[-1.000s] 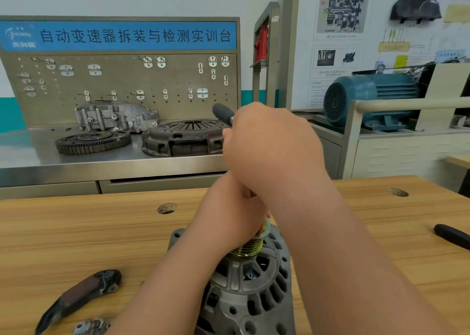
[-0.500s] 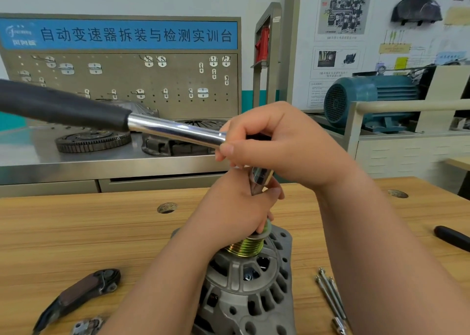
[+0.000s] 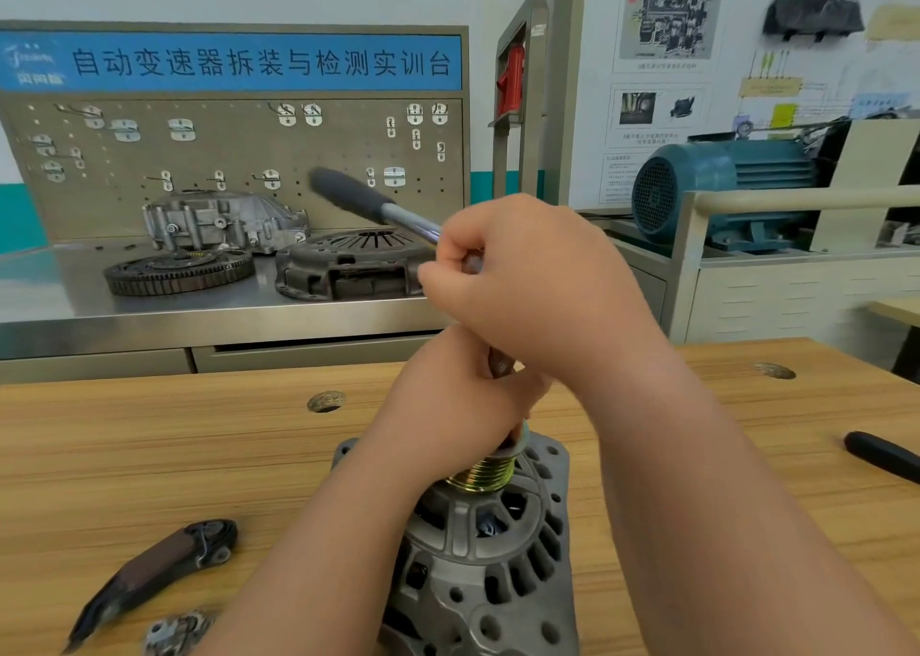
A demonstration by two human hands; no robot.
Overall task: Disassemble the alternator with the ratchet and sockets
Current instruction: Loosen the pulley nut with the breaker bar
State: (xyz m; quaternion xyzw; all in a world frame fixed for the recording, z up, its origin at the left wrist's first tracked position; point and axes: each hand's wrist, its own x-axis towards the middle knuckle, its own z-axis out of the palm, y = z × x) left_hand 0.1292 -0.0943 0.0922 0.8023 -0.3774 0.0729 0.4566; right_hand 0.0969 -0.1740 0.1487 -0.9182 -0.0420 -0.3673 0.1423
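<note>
The alternator [image 3: 478, 556] is standing at the lower centre of the frame on the wooden table [image 3: 149, 456], with its brass-coloured grooved pulley [image 3: 480, 473] pointing upward. Directly above the pulley, the left hand [image 3: 448, 416] is curling its fingers round the socket [image 3: 498, 364], of which only a short dark stretch is showing between the two hands. Above that, the right hand [image 3: 527, 277] is gripping the head end of the ratchet [image 3: 348, 192] in a closed fist, and the ratchet's chrome shaft and dark grip are slanting away toward the upper left, blurred. A dark, curved bracket-like part [image 3: 149, 566] is lying on the table at the lower left, with a small metal part [image 3: 174, 630] just below it at the bottom edge. A black handle [image 3: 881, 456] is poking in from the right edge. On the steel bench behind, a toothed flywheel [image 3: 179, 269], a clutch cover [image 3: 348, 262] and a grey cast housing [image 3: 224, 220] are sitting in front of a pegboard [image 3: 199, 157], and a blue electric motor [image 3: 722, 187] is sitting at the upper right.
</note>
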